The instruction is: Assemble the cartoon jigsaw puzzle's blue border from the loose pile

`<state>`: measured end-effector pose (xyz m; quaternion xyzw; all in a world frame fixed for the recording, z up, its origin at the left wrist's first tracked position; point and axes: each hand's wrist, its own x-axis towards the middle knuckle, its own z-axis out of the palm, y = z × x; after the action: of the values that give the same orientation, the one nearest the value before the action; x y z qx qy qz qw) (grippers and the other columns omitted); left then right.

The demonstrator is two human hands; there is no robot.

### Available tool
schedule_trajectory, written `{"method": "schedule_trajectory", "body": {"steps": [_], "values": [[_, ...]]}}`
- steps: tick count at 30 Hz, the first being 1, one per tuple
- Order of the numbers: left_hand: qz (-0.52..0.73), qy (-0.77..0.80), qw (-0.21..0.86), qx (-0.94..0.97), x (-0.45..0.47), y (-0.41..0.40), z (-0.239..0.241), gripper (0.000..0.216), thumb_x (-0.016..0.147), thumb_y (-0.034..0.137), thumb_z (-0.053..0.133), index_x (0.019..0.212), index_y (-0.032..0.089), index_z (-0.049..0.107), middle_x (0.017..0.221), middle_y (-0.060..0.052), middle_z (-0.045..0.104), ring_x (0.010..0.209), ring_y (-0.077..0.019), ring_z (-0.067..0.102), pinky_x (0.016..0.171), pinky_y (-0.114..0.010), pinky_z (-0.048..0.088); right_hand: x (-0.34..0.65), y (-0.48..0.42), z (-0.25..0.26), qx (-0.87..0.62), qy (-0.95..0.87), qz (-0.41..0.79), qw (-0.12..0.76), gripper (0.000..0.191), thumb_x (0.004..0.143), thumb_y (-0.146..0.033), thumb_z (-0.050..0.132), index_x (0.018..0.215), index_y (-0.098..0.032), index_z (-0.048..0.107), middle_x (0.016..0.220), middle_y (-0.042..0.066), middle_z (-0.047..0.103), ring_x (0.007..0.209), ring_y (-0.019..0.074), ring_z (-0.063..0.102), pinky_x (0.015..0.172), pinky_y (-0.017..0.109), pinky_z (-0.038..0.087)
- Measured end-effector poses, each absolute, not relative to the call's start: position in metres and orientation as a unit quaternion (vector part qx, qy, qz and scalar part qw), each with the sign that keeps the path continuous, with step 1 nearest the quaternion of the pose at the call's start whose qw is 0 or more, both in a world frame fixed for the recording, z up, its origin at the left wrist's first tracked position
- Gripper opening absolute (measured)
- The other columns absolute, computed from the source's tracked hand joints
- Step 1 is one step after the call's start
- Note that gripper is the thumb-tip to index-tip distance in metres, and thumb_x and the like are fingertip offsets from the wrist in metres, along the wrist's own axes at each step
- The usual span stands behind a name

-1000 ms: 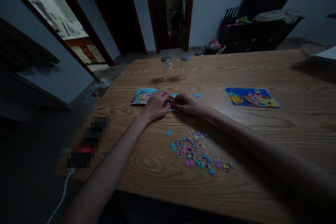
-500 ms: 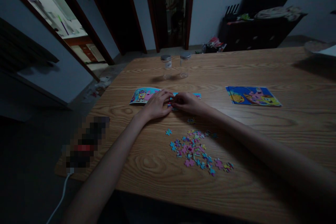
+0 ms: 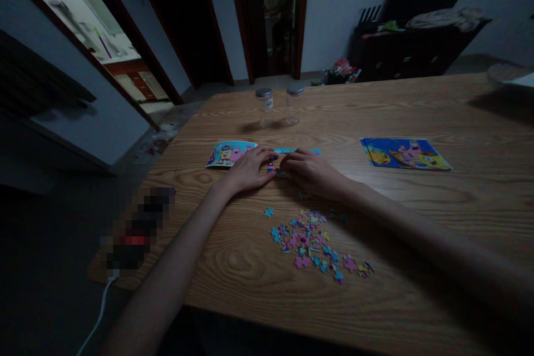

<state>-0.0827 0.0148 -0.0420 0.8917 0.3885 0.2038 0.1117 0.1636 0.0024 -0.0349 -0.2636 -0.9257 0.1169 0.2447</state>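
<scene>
A partly joined jigsaw puzzle (image 3: 277, 151) lies on the wooden table, its blue top edge and a red-and-white part (image 3: 271, 166) showing between my hands. My left hand (image 3: 251, 168) rests at its left side, fingers stretched out and flat. On the right side my right hand (image 3: 311, 171) bends over the puzzle with fingers curled together; whatever they pinch is hidden. Left of my left hand is a curled picture sheet (image 3: 227, 154), partly covered by it. Nearer to me, loose puzzle pieces (image 3: 306, 238) lie in a scattered heap, with one blue piece (image 3: 268, 212) apart.
Two clear jars with metal lids, a left jar (image 3: 264, 105) and a right jar (image 3: 294, 104), stand beyond the puzzle. Picture cards (image 3: 404, 153) lie to the right. A blurred-out dark object (image 3: 139, 228) with a white cable (image 3: 100, 311) sits at the left edge. A person (image 3: 284, 8) shows in the doorway.
My right hand has shifted slightly right and down, its fingers now lower over the puzzle and apart from my left fingertips. My left hand has hardly moved.
</scene>
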Motion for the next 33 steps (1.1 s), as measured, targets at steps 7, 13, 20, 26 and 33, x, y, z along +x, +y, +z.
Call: {"method": "schedule_trajectory", "body": {"steps": [7, 13, 20, 26, 33], "values": [[0.193, 0.401, 0.117, 0.888, -0.083, 0.017, -0.043, 0.048, 0.093, 0.032, 0.07, 0.138, 0.025, 0.058, 0.144, -0.011, 0.058, 0.14, -0.029, 0.05, 0.122, -0.051, 0.039, 0.169, -0.019, -0.043, -0.243, -0.943, 0.059, 0.22, 0.04, 0.103, -0.014, 0.05, 0.14, -0.02, 0.065, 0.134, 0.011, 0.071, 0.116, 0.0302, 0.056, 0.101, 0.05, 0.047], [0.199, 0.396, 0.132, 0.887, -0.086, 0.02, -0.043, 0.036, 0.101, 0.027, 0.054, 0.137, 0.023, 0.059, 0.143, -0.01, 0.06, 0.14, -0.028, 0.051, 0.123, -0.052, 0.037, 0.166, -0.017, -0.039, -0.245, -0.948, 0.04, 0.198, 0.034, 0.105, -0.017, 0.051, 0.134, -0.017, 0.068, 0.129, 0.012, 0.073, 0.116, 0.0304, 0.056, 0.1, 0.049, 0.047], [0.191, 0.392, 0.094, 0.895, -0.087, 0.02, -0.045, 0.039, 0.092, 0.017, 0.062, 0.131, 0.022, 0.061, 0.141, -0.011, 0.06, 0.142, -0.0282, 0.048, 0.123, -0.051, 0.038, 0.166, -0.018, -0.032, -0.216, -0.964, 0.013, 0.156, 0.025, 0.103, -0.021, 0.056, 0.123, -0.02, 0.071, 0.138, 0.009, 0.069, 0.123, 0.0307, 0.054, 0.105, 0.05, 0.044], [0.196, 0.394, 0.087, 0.894, -0.089, 0.023, -0.05, 0.039, 0.093, 0.019, 0.064, 0.131, 0.024, 0.061, 0.142, -0.01, 0.06, 0.144, -0.0281, 0.047, 0.122, -0.052, 0.039, 0.166, -0.018, -0.027, -0.203, -0.968, 0.009, 0.144, 0.023, 0.102, -0.018, 0.057, 0.119, -0.019, 0.073, 0.136, 0.011, 0.07, 0.121, 0.0318, 0.056, 0.103, 0.053, 0.046], [0.187, 0.399, 0.091, 0.893, -0.089, 0.023, -0.05, 0.038, 0.095, 0.022, 0.063, 0.133, 0.024, 0.061, 0.143, -0.01, 0.06, 0.149, -0.0287, 0.043, 0.124, -0.053, 0.037, 0.165, -0.019, -0.033, -0.216, -0.963, 0.018, 0.163, 0.026, 0.105, -0.024, 0.054, 0.123, -0.018, 0.072, 0.136, 0.012, 0.07, 0.115, 0.0309, 0.059, 0.1, 0.051, 0.046]]}}
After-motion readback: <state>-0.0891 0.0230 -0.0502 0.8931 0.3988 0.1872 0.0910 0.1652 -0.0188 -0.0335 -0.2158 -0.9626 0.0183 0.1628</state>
